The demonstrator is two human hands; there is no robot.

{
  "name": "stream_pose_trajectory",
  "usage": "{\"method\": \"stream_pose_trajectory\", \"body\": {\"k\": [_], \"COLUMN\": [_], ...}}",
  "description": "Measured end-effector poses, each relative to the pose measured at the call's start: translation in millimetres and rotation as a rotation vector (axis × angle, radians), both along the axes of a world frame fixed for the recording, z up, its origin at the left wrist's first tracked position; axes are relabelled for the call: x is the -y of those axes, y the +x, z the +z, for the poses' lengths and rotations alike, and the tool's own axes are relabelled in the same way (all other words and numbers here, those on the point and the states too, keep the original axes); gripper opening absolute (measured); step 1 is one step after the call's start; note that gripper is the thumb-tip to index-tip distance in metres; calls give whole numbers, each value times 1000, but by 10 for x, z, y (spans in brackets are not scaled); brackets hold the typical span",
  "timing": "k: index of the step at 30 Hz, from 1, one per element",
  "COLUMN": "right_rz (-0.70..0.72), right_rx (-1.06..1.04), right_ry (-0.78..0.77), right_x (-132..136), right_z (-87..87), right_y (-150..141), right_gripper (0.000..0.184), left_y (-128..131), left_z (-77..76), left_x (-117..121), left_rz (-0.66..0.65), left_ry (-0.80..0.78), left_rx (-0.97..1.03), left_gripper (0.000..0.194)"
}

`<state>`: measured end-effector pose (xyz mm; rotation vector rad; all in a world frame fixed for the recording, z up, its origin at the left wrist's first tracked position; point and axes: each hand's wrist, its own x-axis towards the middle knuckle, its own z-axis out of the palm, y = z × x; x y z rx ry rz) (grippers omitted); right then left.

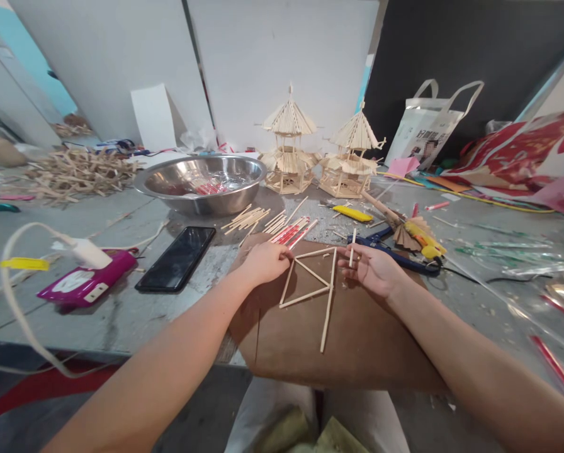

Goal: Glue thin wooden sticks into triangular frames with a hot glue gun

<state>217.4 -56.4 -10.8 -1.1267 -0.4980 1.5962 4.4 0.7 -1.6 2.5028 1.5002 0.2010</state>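
A flat frame of thin wooden sticks [305,297] lies on a brown board [282,352]; one stick runs past it toward me. My left hand [267,262] rests at the frame's upper left corner, its fingers closed there; the fingertips are partly hidden, so whether they pinch the stick is unclear. Beside the upper right corner, my right hand [369,267] holds a short wooden stick [352,247] upright between thumb and fingers. Just beyond my left hand lie red-wrapped sticks [291,233] and loose bare sticks [247,218].
Two stick pagodas [289,157] stand at the back, near a steel bowl [201,182]. A black phone [175,259] and purple power strip [88,277] with a cable lie left. A yellow cutter [352,213] and blue-handled tool [414,261] lie right, near a white bag [423,126].
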Motion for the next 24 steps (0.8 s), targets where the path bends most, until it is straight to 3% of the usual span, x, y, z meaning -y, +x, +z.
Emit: {"method": "stream_pose_trajectory", "body": {"k": [8,15,24], "right_rz": [131,301,401], "right_rx": [109,287,225], "right_ry": [12,157,321], "right_x": [35,74,129], "right_z": [17,-55,-70], "right_y": [-41,-101,-140], "right_gripper": [16,14,16], "left_y": [26,17,-6], "left_z": [54,59,-50], "left_x": [34,32,-43], "left_rz": [47,42,-45], "left_ry": [-57,-68,37], "left_rx": [31,44,-8], "left_gripper": [30,30,32]}}
